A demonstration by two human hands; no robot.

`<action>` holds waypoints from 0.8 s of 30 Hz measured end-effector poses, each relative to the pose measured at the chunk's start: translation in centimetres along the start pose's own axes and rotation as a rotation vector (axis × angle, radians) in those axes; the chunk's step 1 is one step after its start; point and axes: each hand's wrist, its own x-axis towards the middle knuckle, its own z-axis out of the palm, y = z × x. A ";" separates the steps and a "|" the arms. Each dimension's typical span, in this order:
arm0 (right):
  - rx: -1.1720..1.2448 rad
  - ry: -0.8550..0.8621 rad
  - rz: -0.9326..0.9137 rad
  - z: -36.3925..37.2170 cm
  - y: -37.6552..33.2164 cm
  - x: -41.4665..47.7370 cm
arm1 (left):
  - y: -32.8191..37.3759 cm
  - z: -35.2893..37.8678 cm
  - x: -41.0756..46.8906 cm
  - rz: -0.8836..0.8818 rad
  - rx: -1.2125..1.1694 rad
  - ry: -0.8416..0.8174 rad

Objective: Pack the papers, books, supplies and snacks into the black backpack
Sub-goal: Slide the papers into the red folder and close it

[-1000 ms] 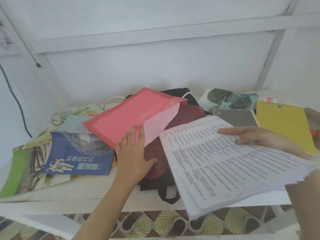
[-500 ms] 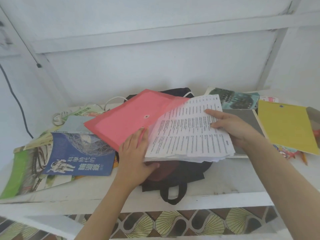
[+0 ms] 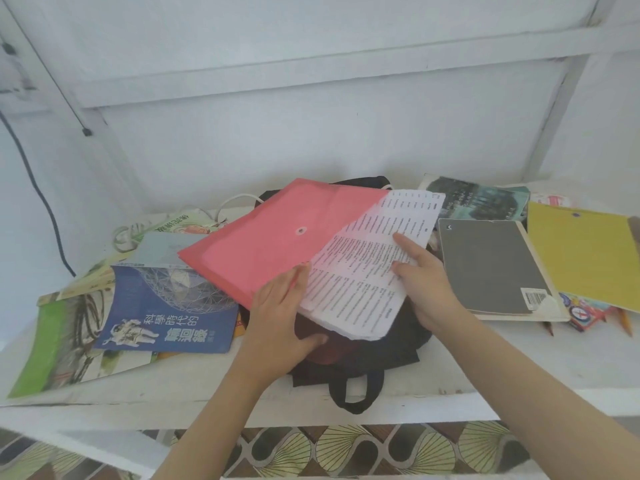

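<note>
A black backpack [image 3: 384,351] lies on the white shelf, mostly covered. On top of it rests a pink plastic envelope [image 3: 263,244] with a snap button. My left hand [image 3: 280,317] grips the envelope's front edge and holds its mouth apart. My right hand [image 3: 419,282] holds a stack of printed papers [image 3: 363,268], whose left part sits inside the envelope under its pink flap. The stack's right and near ends stick out over the backpack.
A blue book [image 3: 166,306] and green magazines [image 3: 52,344] lie to the left. To the right are a grey notebook [image 3: 491,265], a yellow envelope [image 3: 585,251], a dark-covered book [image 3: 481,199] and pencils [image 3: 623,320]. A black cable [image 3: 41,202] hangs at the left wall.
My right hand carried the printed papers from the near right up to the envelope and slid them leftward into its mouth. My left hand stayed on the envelope's edge.
</note>
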 end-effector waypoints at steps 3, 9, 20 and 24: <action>-0.189 -0.105 0.014 1.0 0.1 0.0 | -0.1 0.0 0.0 -0.002 0.012 0.006; -0.198 -0.029 0.141 -0.1 0.0 0.2 | -0.6 -0.1 -0.4 -0.045 0.000 -0.028; -0.061 -0.080 0.131 2.2 0.7 0.8 | 0.7 -1.0 -0.4 -0.044 -0.117 -0.075; -0.076 -0.089 0.116 3.7 0.5 1.4 | 0.4 -1.0 -0.7 -0.023 -0.114 -0.080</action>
